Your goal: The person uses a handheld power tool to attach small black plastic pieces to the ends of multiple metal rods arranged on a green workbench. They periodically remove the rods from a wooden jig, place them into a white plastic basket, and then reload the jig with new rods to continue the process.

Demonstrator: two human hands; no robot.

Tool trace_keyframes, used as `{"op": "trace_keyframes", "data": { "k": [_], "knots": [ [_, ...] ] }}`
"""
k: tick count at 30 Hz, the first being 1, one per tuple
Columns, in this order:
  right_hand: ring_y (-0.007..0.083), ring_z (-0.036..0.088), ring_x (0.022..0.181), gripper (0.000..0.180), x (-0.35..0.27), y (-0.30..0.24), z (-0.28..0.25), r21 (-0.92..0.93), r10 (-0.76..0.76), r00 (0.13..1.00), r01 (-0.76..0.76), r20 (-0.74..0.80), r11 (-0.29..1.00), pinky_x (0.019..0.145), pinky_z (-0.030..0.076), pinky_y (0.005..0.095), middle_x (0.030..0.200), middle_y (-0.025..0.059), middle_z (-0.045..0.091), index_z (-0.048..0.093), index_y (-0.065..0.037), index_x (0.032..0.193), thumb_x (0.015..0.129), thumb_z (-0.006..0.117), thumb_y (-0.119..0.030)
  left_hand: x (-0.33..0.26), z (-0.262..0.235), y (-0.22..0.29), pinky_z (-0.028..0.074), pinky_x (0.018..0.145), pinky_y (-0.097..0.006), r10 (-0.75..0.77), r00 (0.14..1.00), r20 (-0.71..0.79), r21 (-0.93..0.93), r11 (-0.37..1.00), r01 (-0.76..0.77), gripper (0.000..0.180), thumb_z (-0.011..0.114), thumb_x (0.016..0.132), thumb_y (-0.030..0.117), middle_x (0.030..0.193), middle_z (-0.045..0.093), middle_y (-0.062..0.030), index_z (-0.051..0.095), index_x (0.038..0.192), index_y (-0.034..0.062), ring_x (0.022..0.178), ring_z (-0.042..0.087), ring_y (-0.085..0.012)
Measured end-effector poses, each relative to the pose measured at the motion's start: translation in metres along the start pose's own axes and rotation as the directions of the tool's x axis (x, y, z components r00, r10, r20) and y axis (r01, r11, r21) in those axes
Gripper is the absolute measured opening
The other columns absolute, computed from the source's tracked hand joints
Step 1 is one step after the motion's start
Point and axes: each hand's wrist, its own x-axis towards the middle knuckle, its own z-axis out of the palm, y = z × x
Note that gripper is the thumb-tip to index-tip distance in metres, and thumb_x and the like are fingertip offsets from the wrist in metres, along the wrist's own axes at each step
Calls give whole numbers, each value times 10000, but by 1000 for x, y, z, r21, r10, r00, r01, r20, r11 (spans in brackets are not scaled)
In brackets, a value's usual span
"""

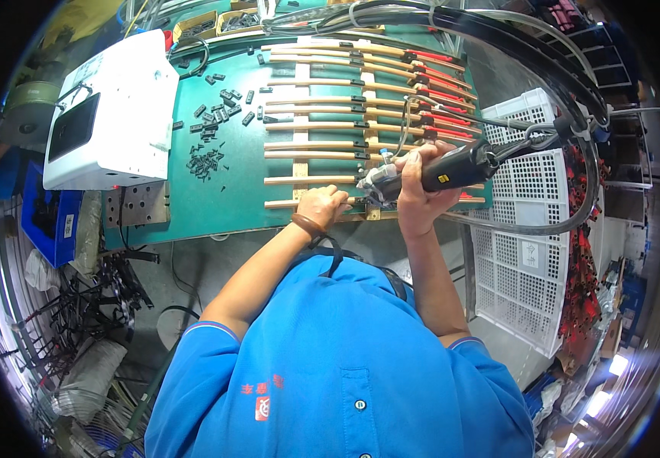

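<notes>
My right hand (427,187) is wrapped round a black power screwdriver (452,169). The tool lies almost level, with its metal head (379,185) at the near end of a row of wooden sticks (314,114). My left hand (322,206), a brown bracelet at its wrist, has its fingers closed on the nearest wooden stick (282,204), just left of the tool's head. Small black fittings (360,126) sit on the sticks, and their right ends carry red pieces (440,91). The tool's tip is hidden at the stick.
Loose black blocks (219,114) and a heap of small dark parts (204,164) lie on the green table (242,183). A white machine (127,107) stands left. Thick black hoses (528,46) arch overhead at right, near white plastic crates (524,252). A blue bin (51,214) hangs left.
</notes>
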Motion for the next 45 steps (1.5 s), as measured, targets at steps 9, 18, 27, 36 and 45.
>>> {"op": "trace_keyframes", "data": {
  "k": [9, 18, 27, 36, 45],
  "knots": [
    [142, 588, 699, 355, 1, -1, 3, -32, -50, 998, 51, 25, 998, 714, 508, 287, 826, 96, 581, 367, 23, 1180, 858, 506, 82, 4, -1, -4, 507, 603, -412, -37, 997, 73, -55, 998, 41, 160, 671, 822, 251, 809, 603, -74, 652, 924, 129, 725, 632, -298],
    [87, 549, 749, 342, -12, 2, 6, 8, 41, 999, -41, -35, 999, 674, 492, 232, 880, 68, 559, 437, 13, 1073, 797, 610, 117, 5, -4, -1, 513, 613, -410, -63, 992, 107, -18, 998, 65, 166, 665, 828, 267, 822, 609, -67, 658, 917, 126, 733, 637, -289],
    [103, 543, 763, 340, -21, 13, -4, 111, 55, 997, -62, 59, 992, 696, 487, 244, 953, 82, 553, 442, 7, 1088, 810, 606, 113, 2, 6, -5, 522, 617, -414, -82, 990, 113, -35, 996, 87, 167, 649, 827, 294, 823, 608, -76, 622, 826, 129, 743, 646, -287],
    [114, 579, 726, 328, -4, 2, 6, 121, 46, 995, -57, 94, 991, 680, 508, 265, 830, 67, 569, 414, 22, 1088, 812, 578, 89, 7, 3, -7, 523, 626, -409, -111, 983, 147, -12, 993, 114, 186, 688, 804, 297, 826, 627, -63, 635, 860, 128, 747, 647, -290],
    [121, 571, 713, 260, -16, 5, 0, 133, 18, 995, -31, 96, 991, 680, 507, 270, 868, 71, 553, 467, 4, 1004, 801, 590, 110, 4, 2, -7, 515, 659, -420, -149, 975, 166, -47, 986, 159, 158, 669, 811, 251, 852, 642, -79, 631, 872, 111, 784, 645, -304]
  ]
}}
